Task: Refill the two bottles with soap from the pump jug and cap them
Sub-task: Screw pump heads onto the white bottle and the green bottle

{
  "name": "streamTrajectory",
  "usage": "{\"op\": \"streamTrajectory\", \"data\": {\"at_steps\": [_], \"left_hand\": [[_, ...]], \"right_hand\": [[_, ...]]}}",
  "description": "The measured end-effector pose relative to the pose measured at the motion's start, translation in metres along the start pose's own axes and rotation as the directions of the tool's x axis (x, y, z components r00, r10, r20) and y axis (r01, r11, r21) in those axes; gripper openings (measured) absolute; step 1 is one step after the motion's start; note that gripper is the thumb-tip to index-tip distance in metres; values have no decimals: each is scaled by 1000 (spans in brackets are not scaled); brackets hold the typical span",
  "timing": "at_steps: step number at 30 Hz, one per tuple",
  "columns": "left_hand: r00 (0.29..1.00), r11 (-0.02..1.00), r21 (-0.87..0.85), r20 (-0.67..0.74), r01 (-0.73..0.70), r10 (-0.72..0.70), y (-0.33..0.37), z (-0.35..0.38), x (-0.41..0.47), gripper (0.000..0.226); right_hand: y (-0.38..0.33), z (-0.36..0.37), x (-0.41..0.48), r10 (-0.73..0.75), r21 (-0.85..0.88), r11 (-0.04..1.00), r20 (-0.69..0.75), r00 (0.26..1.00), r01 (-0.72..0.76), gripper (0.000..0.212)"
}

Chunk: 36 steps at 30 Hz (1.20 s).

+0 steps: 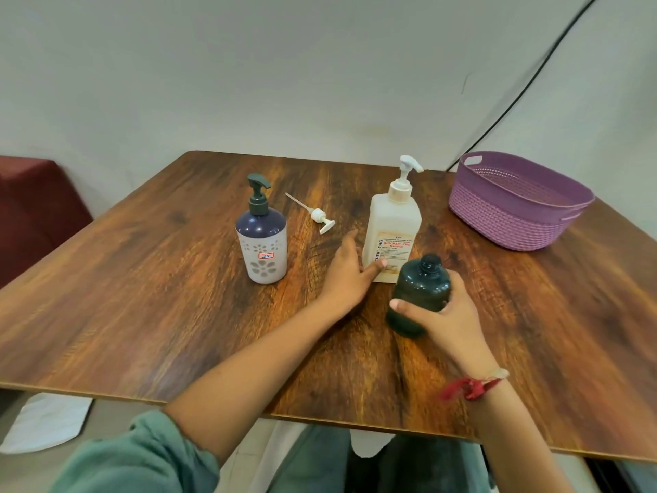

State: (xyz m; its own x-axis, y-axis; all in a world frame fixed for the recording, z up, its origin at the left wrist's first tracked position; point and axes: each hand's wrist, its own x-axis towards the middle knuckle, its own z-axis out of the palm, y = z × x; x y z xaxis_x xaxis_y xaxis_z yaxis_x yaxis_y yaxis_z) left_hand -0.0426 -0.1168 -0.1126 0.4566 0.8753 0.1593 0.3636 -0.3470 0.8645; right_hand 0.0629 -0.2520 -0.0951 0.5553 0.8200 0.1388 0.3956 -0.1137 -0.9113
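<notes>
A white pump jug (pixel 393 225) with a red-lettered label stands upright near the middle of the wooden table (pixel 177 314). My left hand (pixel 350 270) rests against its lower left side, thumb on the front. Just in front of the jug, my right hand (pixel 449 322) grips a dark green bottle (pixel 419 293) with no cap, its mouth open. To the left stands a white and navy dispenser bottle (pixel 261 240) with its dark pump head screwed on. A loose white pump head (pixel 316 215) with its tube lies on the table between that bottle and the jug.
An empty purple woven basket (pixel 515 204) sits at the table's back right. A black cable (pixel 526 87) runs down the wall behind it. A dark red seat (pixel 32 204) stands at the left, beyond the table edge.
</notes>
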Motion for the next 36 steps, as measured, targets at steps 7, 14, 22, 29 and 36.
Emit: {"op": "streamTrajectory", "data": {"at_steps": [7, 14, 22, 29, 36], "left_hand": [[1000, 1000, 11, 0, -19, 19, 1, 5, 15, 71], [967, 974, -181, -237, -138, 93, -4, -24, 39, 32], [952, 870, 404, -227, 282, -203, -18, -26, 111, 49], [975, 757, 615, -130, 220, -178, -30, -41, 119, 41], [991, 689, 713, -57, 127, -124, -19, -45, 111, 29]], "right_hand": [[-2, 16, 2, -45, 14, 999, 29, 999, 45, 71], [-1, 27, 2, -72, 81, 994, 45, 996, 68, 72], [0, 27, 5, -70, 97, 993, 76, 995, 62, 74], [1, 27, 5, -88, 91, 993, 98, 991, 80, 68], [-2, 27, 3, -93, 87, 993, 98, 991, 85, 74]]}}
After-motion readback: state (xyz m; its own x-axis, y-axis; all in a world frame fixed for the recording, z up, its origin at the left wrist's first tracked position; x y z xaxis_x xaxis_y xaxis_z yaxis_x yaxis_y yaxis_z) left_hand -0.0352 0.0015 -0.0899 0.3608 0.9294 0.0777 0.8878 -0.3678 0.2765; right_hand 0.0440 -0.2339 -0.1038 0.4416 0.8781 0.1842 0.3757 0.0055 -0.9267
